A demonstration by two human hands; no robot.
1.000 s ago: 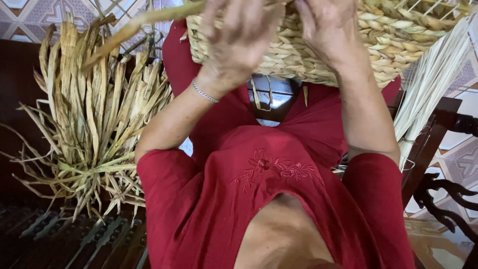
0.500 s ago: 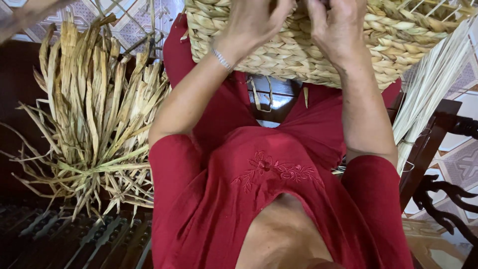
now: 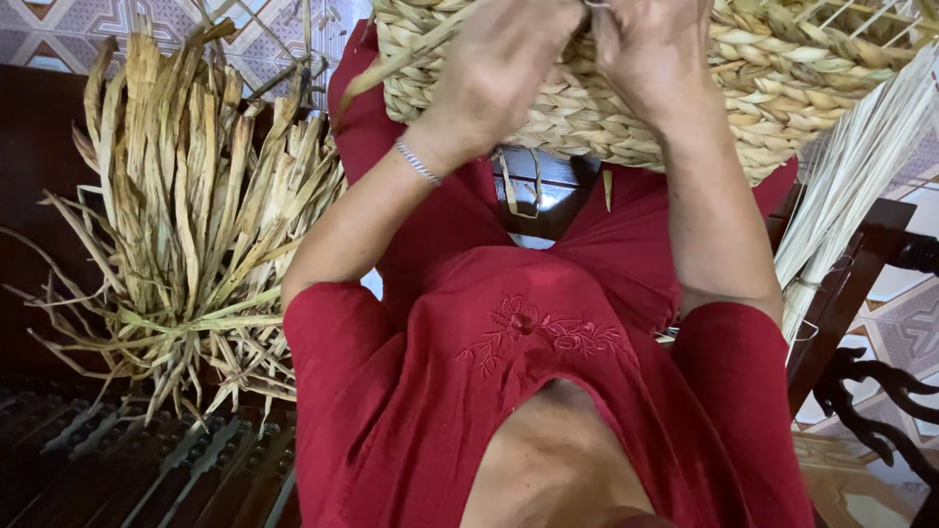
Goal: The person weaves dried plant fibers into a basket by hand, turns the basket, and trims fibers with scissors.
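A half-woven straw basket (image 3: 782,98) rests on my lap at the top of the view, its loose stakes sticking out to the right. My left hand (image 3: 509,68), with a thin silver bracelet at the wrist, is closed on a dried straw strand (image 3: 391,64) that runs from the basket's wall out to the left. My right hand (image 3: 650,49) grips the basket's weave just beside the left hand. The fingertips of both hands are hidden against the weave.
A tied bundle of dried straw leaves (image 3: 186,244) lies on the dark wooden bench (image 3: 117,469) to my left. Pale thin straw stalks (image 3: 851,196) lean at the right by a carved dark chair arm (image 3: 871,372). Patterned floor tiles (image 3: 49,29) show behind.
The long strand that my left hand held out to the left has been drawn in against the basket. The left hand went up, then came back down to the weave. The right hand has stayed on the basket.
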